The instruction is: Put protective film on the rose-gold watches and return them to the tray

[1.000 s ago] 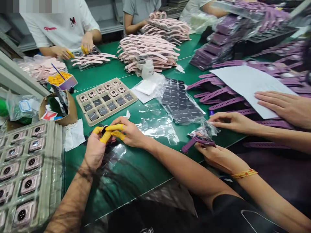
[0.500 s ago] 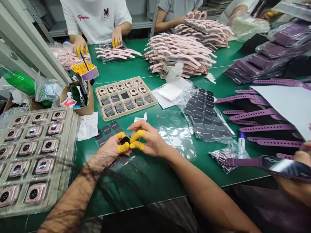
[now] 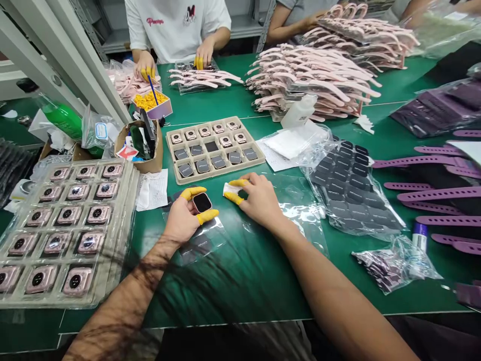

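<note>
Between the yellow-covered thumb and finger of my left hand [image 3: 186, 215] is a pink-rimmed smartwatch case [image 3: 202, 201], its dark screen facing up. My right hand [image 3: 255, 198], also in yellow finger cots, pinches a small white wipe [image 3: 232, 189] off the table. Under my left hand lies a clear sheet with dark labelled stickers [image 3: 193, 250]. Just beyond both hands sits a beige tray [image 3: 221, 173] of watch cases, some face down with sensors showing, others covered by grey stickers.
Stacked clear trays [image 3: 124, 220] of pink watch cases stand at left, by a cardboard box [image 3: 154, 163]. A bag of dark stickers [image 3: 353, 185], purple straps [image 3: 439, 193] and a pile of pink straps [image 3: 308, 75] lie right and behind. A co-worker [image 3: 176, 30] handles straps opposite.
My hands have parted. The right one has moved right and taken hold of the white wipe; the left keeps the watch case, now turned screen up. The person holding a purple-strapped watch has left view.
</note>
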A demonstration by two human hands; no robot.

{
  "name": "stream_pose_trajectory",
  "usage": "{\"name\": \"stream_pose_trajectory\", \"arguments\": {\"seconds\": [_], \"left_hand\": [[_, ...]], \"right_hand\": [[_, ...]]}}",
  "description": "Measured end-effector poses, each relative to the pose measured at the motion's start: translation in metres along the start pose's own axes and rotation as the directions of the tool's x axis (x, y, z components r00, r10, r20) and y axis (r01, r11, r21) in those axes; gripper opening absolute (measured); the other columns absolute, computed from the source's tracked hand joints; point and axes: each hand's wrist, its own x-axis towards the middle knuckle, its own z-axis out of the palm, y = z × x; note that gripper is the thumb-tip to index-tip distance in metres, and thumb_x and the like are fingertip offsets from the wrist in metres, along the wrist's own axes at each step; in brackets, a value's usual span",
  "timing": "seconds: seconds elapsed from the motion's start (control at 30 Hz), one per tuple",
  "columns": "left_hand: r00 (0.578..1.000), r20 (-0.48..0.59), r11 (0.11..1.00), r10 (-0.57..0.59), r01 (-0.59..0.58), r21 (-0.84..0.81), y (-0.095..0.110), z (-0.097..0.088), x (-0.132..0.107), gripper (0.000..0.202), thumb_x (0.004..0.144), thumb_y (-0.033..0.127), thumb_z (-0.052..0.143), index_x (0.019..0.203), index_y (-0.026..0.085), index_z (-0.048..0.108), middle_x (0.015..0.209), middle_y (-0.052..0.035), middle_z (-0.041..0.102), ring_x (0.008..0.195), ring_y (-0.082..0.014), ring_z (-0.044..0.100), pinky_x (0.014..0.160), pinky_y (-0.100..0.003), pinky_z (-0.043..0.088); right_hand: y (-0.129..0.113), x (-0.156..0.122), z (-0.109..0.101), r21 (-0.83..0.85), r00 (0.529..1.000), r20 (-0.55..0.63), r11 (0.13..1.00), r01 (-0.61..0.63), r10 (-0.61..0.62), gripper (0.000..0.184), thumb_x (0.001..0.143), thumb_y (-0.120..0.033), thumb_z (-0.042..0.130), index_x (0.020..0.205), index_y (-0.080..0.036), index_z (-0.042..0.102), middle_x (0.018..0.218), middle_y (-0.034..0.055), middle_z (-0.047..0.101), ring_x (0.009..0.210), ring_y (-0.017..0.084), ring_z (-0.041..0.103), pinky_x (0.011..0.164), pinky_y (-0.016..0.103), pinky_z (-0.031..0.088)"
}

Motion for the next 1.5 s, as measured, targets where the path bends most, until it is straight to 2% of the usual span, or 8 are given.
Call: {"name": "stream_pose_trajectory", "arguments": {"seconds": [0.33,0.83,0.97,1.1,1.2,1.27,1.37,1.5], "left_hand": [[0.996,0.074,0.977,0.058,-0.072,0.203,-0.009,-0.003,0.002,0.056,0.058,0.013,0.084,0.111,0.018,0.066,0.088,-0.0024,0.073,0.075,-0.0152,0.069,0.072,-0.025,0.053],[1.000,0.003,0.987,0.012,-0.013,0.162,-0.013,-0.004,0.004,0.064,0.058,0.017,0.088,0.119,0.016,0.068,0.082,-0.0056,0.073,0.073,-0.0187,0.068,0.071,-0.029,0.052],[0.998,0.052,0.987,0.034,-0.042,0.158,-0.015,-0.004,0.004,0.060,0.058,0.015,0.087,0.115,0.016,0.069,0.082,-0.0063,0.073,0.073,-0.0189,0.067,0.072,-0.030,0.052],[1.000,-0.018,0.990,0.004,-0.001,0.143,-0.013,-0.003,0.006,0.058,0.059,0.018,0.087,0.114,0.014,0.068,0.088,-0.0075,0.073,0.070,-0.0162,0.066,0.068,-0.028,0.050],[0.997,-0.077,0.999,-0.032,0.031,-0.009,-0.007,-0.003,0.008,0.062,0.055,0.015,0.088,0.113,0.014,0.066,0.097,-0.0070,0.073,0.071,-0.0127,0.065,0.070,-0.026,0.051],[0.995,-0.089,0.984,-0.048,0.031,-0.176,-0.003,-0.004,0.010,0.063,0.052,0.014,0.089,0.110,0.013,0.066,0.099,-0.0067,0.073,0.079,-0.0134,0.066,0.078,-0.028,0.053],[0.995,-0.072,0.947,-0.073,0.046,-0.319,0.001,-0.007,0.011,0.059,0.051,0.012,0.089,0.104,0.012,0.065,0.098,-0.0068,0.073,0.088,-0.0163,0.068,0.083,-0.029,0.053],[0.981,0.005,0.924,-0.193,0.183,-0.336,0.003,-0.008,0.008,0.053,0.053,0.010,0.088,0.102,0.013,0.067,0.098,-0.0071,0.073,0.084,-0.0159,0.067,0.080,-0.030,0.053]], "right_hand": [[-0.045,-0.018,0.014,0.300,0.916,-0.179,0.867,0.397,-0.358,0.012,0.093,-0.030,0.061,0.096,-0.026,0.072,0.082,0.0052,0.066,0.074,0.019,0.055,0.068,0.035,0.046],[-0.043,-0.023,0.019,0.273,0.952,-0.288,0.944,0.188,-0.106,0.014,0.092,-0.032,0.061,0.087,-0.023,0.069,0.076,0.0029,0.060,0.064,0.016,0.053,0.056,0.031,0.041],[-0.043,-0.018,0.023,0.308,0.974,-0.158,0.929,0.205,-0.162,0.017,0.093,-0.037,0.059,0.090,-0.023,0.068,0.083,0.0049,0.065,0.071,0.017,0.058,0.063,0.031,0.047],[-0.024,-0.012,0.013,0.049,0.989,-0.136,0.998,-0.042,0.048,0.020,0.092,-0.036,0.060,0.090,-0.019,0.070,0.089,0.0112,0.066,0.086,0.026,0.059,0.076,0.041,0.048],[-0.019,-0.020,0.001,0.034,0.973,-0.164,0.985,0.168,-0.161,0.020,0.092,-0.036,0.063,0.103,-0.020,0.069,0.108,0.0153,0.065,0.103,0.030,0.057,0.090,0.050,0.046],[-0.026,-0.026,-0.001,0.236,0.884,0.054,0.866,0.440,-0.464,0.024,0.091,-0.037,0.065,0.112,-0.026,0.067,0.110,0.0107,0.067,0.106,0.027,0.058,0.094,0.048,0.047],[-0.040,-0.031,0.007,0.458,0.697,0.271,0.726,0.514,-0.664,0.040,0.086,-0.044,0.072,0.122,-0.030,0.064,0.116,0.0072,0.069,0.117,0.026,0.056,0.098,0.047,0.048],[-0.048,-0.032,0.022,0.416,0.827,0.226,0.818,0.397,-0.516,0.031,0.082,-0.041,0.076,0.110,-0.027,0.072,0.104,0.0094,0.069,0.106,0.026,0.058,0.088,0.046,0.051]]}}
